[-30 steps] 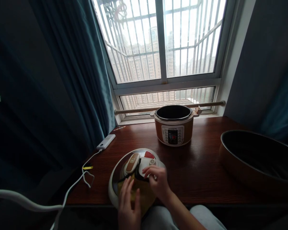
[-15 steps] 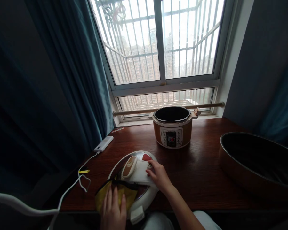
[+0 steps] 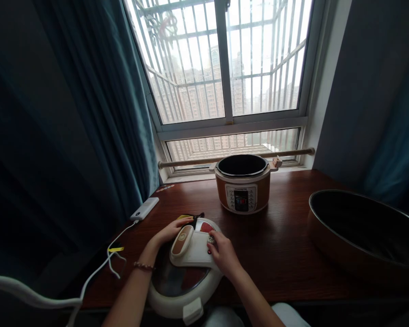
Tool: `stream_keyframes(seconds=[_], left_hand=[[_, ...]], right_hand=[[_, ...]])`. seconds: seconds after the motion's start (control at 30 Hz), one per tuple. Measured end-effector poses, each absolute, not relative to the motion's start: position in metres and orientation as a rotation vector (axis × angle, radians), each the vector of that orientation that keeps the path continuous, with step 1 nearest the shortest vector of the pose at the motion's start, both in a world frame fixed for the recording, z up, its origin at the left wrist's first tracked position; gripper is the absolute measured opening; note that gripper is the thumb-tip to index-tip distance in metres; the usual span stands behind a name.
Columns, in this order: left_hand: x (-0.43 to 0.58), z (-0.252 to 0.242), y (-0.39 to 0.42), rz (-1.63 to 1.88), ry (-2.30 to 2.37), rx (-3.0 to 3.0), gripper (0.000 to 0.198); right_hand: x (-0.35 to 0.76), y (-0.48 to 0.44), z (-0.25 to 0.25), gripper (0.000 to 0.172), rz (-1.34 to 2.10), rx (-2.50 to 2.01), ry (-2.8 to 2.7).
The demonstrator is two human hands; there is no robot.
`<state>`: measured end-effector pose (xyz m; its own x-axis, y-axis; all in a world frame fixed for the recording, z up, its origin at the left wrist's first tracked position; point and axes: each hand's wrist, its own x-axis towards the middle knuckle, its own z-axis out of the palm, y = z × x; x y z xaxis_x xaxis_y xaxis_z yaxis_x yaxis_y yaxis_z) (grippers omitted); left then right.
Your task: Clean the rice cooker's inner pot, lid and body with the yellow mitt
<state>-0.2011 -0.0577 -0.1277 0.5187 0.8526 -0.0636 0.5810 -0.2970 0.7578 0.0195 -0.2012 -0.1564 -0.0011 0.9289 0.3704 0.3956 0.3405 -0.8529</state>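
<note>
A round pressure-cooker lid (image 3: 180, 284) with a cream handle block lies at the near edge of the wooden table (image 3: 279, 236). My left hand (image 3: 172, 230) reaches over the lid's far left rim, fingers pressed on a yellow cloth (image 3: 187, 217) with dark trim. My right hand (image 3: 221, 252) rests on the right side of the handle block, fingertips curled at a small knob (image 3: 211, 238). The open brown cooker body (image 3: 242, 184) stands farther back by the window.
A large dark pan (image 3: 364, 231) sits at the right. A white power bank (image 3: 144, 208) with a white cable (image 3: 98, 272) lies at the table's left edge. Blue curtains hang on both sides of the barred window (image 3: 225, 68).
My left hand has carried the yellow cloth from the lid's near side to its far left rim. My right hand stayed at the knob on the handle block.
</note>
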Motion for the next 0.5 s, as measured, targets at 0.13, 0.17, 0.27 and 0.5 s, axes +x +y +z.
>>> stream_keyframes(seconds=[0.13,0.17,0.27,0.5], left_hand=[[-0.17,-0.118,-0.039,0.285,0.92,1.945,0.044],[-0.165,-0.118,-0.035,0.262,0.888,1.926,0.045],[-0.157,-0.123,-0.026,0.241,0.859,1.878,0.05],[-0.174,-0.133,-0.038,0.411,0.997,1.869,0.049]], right_hand=[[0.019,-0.201,-0.157,0.029,0.644,-1.242,-1.573],[0.019,-0.201,-0.157,0.029,0.645,-1.244,-1.575],[0.018,-0.2,-0.157,0.029,0.646,-1.252,-1.578],[0.017,-0.199,-0.156,0.029,0.657,-1.238,-1.579]])
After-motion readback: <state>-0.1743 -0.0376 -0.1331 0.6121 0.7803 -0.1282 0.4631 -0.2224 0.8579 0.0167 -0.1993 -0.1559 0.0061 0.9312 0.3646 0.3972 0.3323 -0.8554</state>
